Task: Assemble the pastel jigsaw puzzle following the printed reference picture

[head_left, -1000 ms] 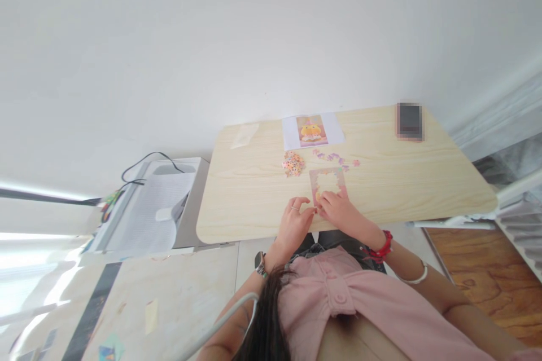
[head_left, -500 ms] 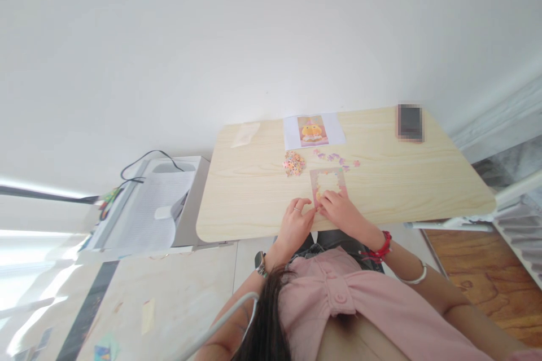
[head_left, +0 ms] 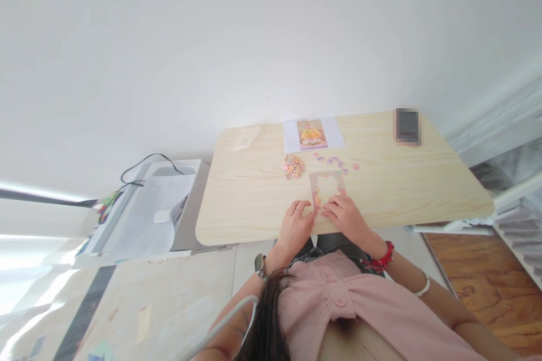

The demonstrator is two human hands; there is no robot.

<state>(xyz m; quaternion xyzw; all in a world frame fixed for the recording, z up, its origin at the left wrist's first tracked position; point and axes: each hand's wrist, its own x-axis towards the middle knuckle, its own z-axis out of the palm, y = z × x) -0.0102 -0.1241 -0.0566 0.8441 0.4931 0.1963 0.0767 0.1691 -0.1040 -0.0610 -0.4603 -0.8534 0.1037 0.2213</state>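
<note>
A partly assembled jigsaw puzzle [head_left: 314, 183], its border in pinks and yellows around a pale middle, lies near the table's front edge. My left hand [head_left: 295, 227] rests at its lower left corner, thumb stretched to the corner and fingers apart from it. Over the lower right part bends my right hand [head_left: 348, 219], fingers close together and fingertips down by the bottom edge; anything between them is too small to make out. Beyond the puzzle are a heap of loose puzzle pieces [head_left: 293, 167] and a scattered row of purple and pink pieces [head_left: 333, 161].
A sheet with a printed yellow character picture [head_left: 312, 134] lies at the back of the wooden table [head_left: 249, 197]. A blurred dark device [head_left: 407, 126] is at the back right, a pale strip [head_left: 246, 138] at the back left. Left of the table stands a white cabinet [head_left: 186, 231] with papers and a cable.
My right hand has drawn slightly right and its fingers have shifted, baring more of the puzzle's lower left. My left hand stays at the corner. The view has tilted a little.
</note>
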